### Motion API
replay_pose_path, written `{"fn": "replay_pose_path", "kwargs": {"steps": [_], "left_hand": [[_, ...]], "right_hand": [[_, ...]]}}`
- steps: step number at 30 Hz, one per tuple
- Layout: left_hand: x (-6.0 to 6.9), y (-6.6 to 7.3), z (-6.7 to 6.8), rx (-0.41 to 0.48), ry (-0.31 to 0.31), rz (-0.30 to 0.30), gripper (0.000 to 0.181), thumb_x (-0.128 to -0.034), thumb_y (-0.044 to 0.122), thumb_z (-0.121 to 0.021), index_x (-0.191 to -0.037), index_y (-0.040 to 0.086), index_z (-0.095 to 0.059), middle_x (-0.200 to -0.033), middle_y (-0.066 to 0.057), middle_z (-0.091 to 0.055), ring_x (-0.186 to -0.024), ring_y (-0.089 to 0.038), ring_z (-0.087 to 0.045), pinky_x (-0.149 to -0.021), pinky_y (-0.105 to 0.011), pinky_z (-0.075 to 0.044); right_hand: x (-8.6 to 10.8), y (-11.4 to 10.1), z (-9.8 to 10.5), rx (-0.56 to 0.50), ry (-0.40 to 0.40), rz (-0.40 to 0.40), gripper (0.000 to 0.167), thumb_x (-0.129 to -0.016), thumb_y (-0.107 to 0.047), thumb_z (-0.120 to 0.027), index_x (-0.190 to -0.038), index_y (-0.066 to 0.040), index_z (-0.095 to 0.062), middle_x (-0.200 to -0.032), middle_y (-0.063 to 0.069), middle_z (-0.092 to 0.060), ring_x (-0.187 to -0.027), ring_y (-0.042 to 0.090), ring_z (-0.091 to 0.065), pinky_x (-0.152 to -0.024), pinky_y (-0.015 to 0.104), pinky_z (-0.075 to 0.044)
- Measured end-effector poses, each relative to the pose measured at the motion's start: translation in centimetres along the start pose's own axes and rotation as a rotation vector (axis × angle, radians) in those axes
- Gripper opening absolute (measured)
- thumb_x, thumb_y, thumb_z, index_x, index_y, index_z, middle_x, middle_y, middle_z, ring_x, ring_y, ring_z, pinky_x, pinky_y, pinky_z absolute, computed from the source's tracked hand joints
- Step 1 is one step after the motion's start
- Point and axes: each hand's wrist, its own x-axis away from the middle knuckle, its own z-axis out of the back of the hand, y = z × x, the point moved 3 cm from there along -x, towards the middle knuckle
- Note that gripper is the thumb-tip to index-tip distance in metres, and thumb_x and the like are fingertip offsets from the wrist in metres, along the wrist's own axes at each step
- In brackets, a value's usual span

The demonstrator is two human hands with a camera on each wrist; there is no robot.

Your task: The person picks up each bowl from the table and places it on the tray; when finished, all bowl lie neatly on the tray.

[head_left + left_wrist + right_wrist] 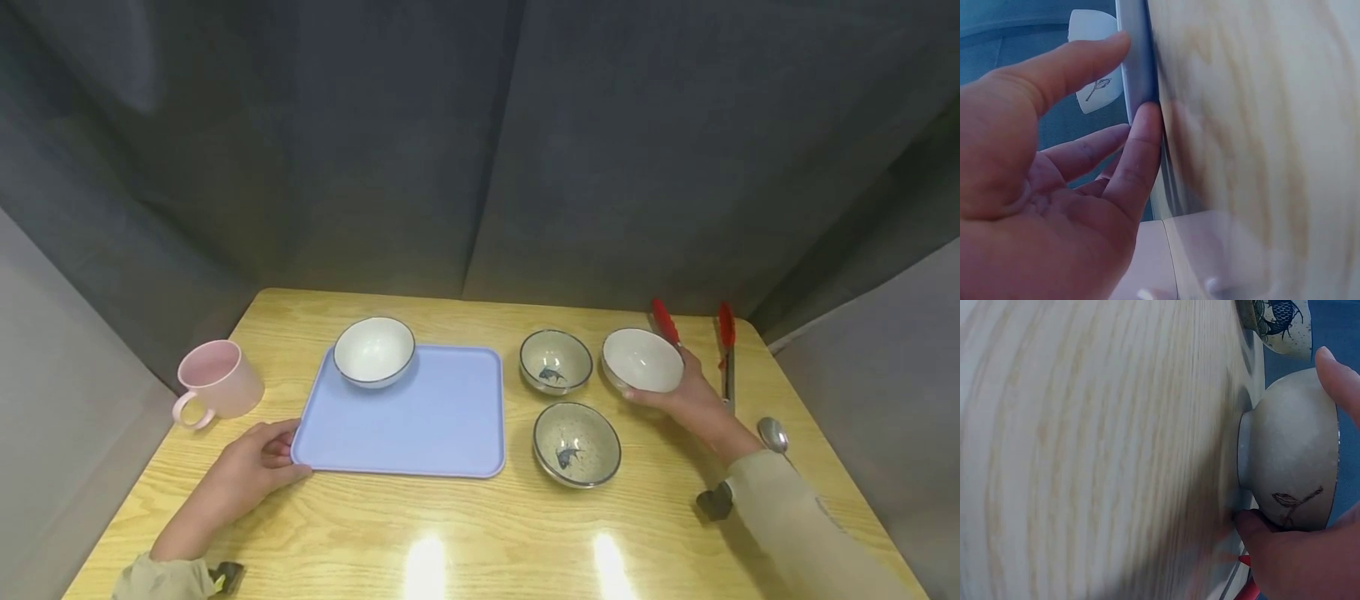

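On the left, my left hand (243,475) pinches the near left corner of a light blue tray (420,433). In the left wrist view the thumb lies over the tray's rim (1137,62), with a finger at its underside. A white bowl (375,350) with a dark rim sits on the tray's far left part. My right hand (686,396) grips a second white bowl (641,360) at its right side. A small twig drawing marks this bowl (1294,450) in the right wrist view; whether its foot touches the table I cannot tell.
Two grey-beige bowls with fish drawings, a far one (555,360) and a near one (577,446), stand between tray and right hand. A pink mug (219,382) is at left. Red-tipped tongs (727,333) and a spoon (772,433) lie at right. Dark curtains (480,150) hang behind.
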Motion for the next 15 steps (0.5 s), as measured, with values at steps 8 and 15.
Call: {"fn": "replay_pose_path", "kwargs": {"steps": [8,15], "left_hand": [[-0.11,0.04,0.01,-0.002,0.013,-0.004,0.075,-0.0917,0.015,-0.094,-0.152,-0.012,-0.059,-0.125,-0.020,-0.070,-0.109,-0.024,-0.078,-0.087,-0.016,-0.067],[-0.05,-0.06,0.00,-0.004,0.000,0.017,0.076,-0.0928,0.016,-0.093,-0.154,-0.013,-0.057,-0.128,-0.021,-0.070,-0.112,-0.027,-0.078,-0.088,-0.020,-0.068]], "right_hand": [[0.29,-0.11,-0.17,0.015,0.029,-0.019,0.140,-0.093,-0.049,-0.091,-0.178,-0.006,0.011,-0.178,0.037,-0.021,-0.157,0.057,-0.039,-0.129,0.074,-0.043],[0.50,-0.24,-0.26,0.027,0.043,-0.041,0.139,-0.094,-0.050,-0.090,-0.178,-0.004,0.009,-0.177,0.038,-0.022,-0.157,0.058,-0.039,-0.129,0.074,-0.043]]}}
